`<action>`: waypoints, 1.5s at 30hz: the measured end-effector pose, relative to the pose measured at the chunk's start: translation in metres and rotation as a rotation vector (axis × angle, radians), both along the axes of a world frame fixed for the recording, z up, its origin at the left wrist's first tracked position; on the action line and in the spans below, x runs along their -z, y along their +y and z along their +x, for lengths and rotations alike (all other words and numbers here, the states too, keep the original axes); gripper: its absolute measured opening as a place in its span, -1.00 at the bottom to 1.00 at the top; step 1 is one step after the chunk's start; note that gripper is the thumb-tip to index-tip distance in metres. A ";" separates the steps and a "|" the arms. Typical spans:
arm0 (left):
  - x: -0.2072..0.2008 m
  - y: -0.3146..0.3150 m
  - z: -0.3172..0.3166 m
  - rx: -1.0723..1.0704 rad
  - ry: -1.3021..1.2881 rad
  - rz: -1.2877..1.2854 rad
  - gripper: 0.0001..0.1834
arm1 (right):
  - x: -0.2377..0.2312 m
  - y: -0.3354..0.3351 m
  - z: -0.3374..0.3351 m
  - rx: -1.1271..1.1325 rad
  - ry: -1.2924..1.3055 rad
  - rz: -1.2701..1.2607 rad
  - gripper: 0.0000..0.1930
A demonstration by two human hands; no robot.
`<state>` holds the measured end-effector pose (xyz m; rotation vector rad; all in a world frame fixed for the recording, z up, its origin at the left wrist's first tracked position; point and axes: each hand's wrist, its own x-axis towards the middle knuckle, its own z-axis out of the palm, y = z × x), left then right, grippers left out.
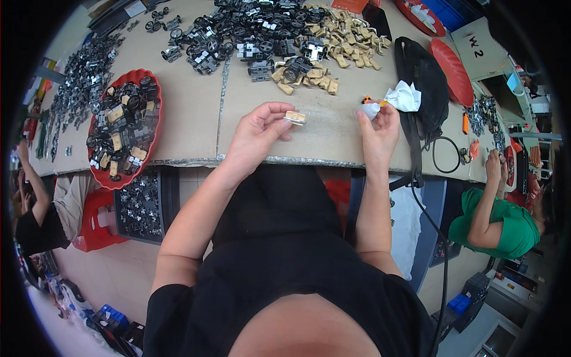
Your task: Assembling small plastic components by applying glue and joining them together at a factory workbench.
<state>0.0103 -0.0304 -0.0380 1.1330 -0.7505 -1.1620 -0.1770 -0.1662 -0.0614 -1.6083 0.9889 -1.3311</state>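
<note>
Between the thumb and fingers of my left hand (259, 132) is a small tan plastic part (295, 117) with a pale face, held just above the table. My right hand (380, 135) is closed around a small white squeeze bottle (370, 110) with a yellow and orange tip. A crumpled white tissue (404, 97) lies just beyond that hand. Past both hands, loose tan parts (354, 38) are heaped beside a large pile of black and grey wheeled chassis pieces (262, 27). The two hands are apart, over the cardboard-coloured table (321, 143).
At left, a red scalloped tray (157, 128) holds chassis with tan pieces. Small metallic parts (77, 89) spread beyond it. A black bag (423, 83) with a hanging cable and a red tray (452, 71) are at right. People sit at both sides, one in a green shirt (505, 229).
</note>
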 end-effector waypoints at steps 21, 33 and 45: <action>-0.015 -0.042 0.002 0.139 -0.305 -0.084 -0.69 | 0.003 0.033 0.027 -0.877 -0.893 1.003 -0.61; -0.016 -0.101 0.050 -0.114 -1.455 -0.012 -0.68 | 0.009 0.032 0.025 -0.818 -0.957 1.030 -0.61; -0.010 0.002 0.082 -0.154 -1.327 -0.247 -0.74 | 0.008 0.036 0.031 -0.830 -0.889 0.981 -0.63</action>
